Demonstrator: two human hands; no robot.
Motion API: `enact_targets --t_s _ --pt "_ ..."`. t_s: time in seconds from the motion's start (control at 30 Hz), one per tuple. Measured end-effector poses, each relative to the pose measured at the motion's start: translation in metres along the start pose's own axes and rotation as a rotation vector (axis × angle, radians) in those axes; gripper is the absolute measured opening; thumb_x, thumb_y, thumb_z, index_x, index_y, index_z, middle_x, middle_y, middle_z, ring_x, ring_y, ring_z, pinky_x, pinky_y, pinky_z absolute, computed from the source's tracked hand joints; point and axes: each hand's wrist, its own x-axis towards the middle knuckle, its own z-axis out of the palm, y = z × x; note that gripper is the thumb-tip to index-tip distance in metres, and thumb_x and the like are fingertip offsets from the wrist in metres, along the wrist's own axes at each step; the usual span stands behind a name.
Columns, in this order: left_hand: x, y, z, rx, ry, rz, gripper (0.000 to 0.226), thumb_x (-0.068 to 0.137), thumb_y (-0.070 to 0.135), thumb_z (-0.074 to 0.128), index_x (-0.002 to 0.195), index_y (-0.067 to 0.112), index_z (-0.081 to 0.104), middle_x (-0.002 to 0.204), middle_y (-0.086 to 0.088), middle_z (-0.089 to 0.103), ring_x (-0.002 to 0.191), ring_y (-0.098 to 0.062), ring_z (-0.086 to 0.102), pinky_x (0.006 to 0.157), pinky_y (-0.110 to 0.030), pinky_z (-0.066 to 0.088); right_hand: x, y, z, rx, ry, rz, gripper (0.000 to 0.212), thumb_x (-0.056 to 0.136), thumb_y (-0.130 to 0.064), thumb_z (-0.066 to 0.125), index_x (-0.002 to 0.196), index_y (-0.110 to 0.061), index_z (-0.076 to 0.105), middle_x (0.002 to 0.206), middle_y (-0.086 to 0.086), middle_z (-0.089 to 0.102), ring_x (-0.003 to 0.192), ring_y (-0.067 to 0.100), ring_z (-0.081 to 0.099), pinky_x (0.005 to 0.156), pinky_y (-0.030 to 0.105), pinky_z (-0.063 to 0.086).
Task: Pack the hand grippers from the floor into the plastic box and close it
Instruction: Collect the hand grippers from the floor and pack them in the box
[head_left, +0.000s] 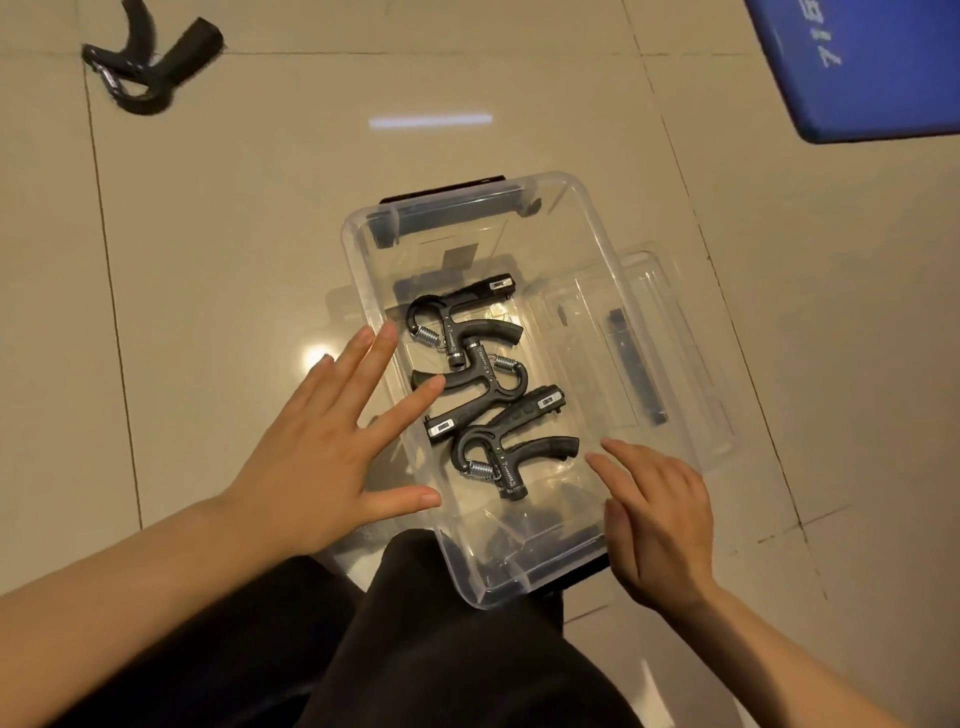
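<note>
A clear plastic box (597, 228), lid off, stands on the tiled floor (234, 234) at the centre of the frame, with dark latch handles at its far and near ends. Three black hand grippers lie on its bottom: the first hand gripper (462, 317) toward the upper part of the box, the second hand gripper (475, 387) just below it and interlocked with it, the third hand gripper (511, 447) lowest, overlapping the second. A fourth hand gripper (150, 60) lies on the floor at the upper left of the frame, well apart from the box, and is blurred. The transparent lid (670, 332) lies flat on the floor under and to the right of the box.

The left hand (322, 441) is spread with straight fingers over the box's left rim, gripping nothing; actual contact cannot be judged. The right hand (660, 514) has relaxed, slightly bent fingers at the box's lower right corner, likewise gripping nothing. A blue panel (872, 67) occupies the upper right corner. Dark trouser legs (415, 649) fill the lower centre.
</note>
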Motion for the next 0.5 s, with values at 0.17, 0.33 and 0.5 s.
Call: enact_targets --t_s 0.17,0.33,0.5 --pt "0.005 -0.023 -0.018 0.067 -0.071 0.123 0.074 0.088 0.071 0.025 0.149 0.029 0.021 0.157 -0.017 0.007 0.144 -0.034 0.010 0.108 -0.052 0.027 0.005 -0.007 -0.006 -0.067 -0.134 0.104 0.058 0.097 -0.037 0.016 0.124 -0.010 0.060 0.123 0.013 0.061 0.114 0.027 0.053 0.095 0.037 0.034" --pt "0.016 -0.048 -0.045 0.223 -0.209 0.276 0.091 0.078 0.059 0.060 0.150 0.030 0.013 0.157 -0.016 0.007 0.142 -0.033 0.019 0.106 -0.045 0.033 0.007 -0.007 -0.007 -0.132 -0.163 0.124 0.052 0.092 -0.033 0.026 0.122 -0.009 0.061 0.119 0.013 0.062 0.110 0.031 0.056 0.094 0.038 0.033" --pt "0.022 -0.052 -0.117 0.563 -0.510 0.356 0.075 0.096 0.048 0.041 0.147 0.037 -0.013 0.158 -0.003 0.011 0.137 -0.022 0.030 0.112 -0.034 0.029 0.006 -0.018 -0.017 -0.103 -0.249 0.149 0.064 0.099 -0.043 0.007 0.128 -0.012 0.055 0.122 0.011 0.059 0.113 0.030 0.055 0.097 0.039 0.037"
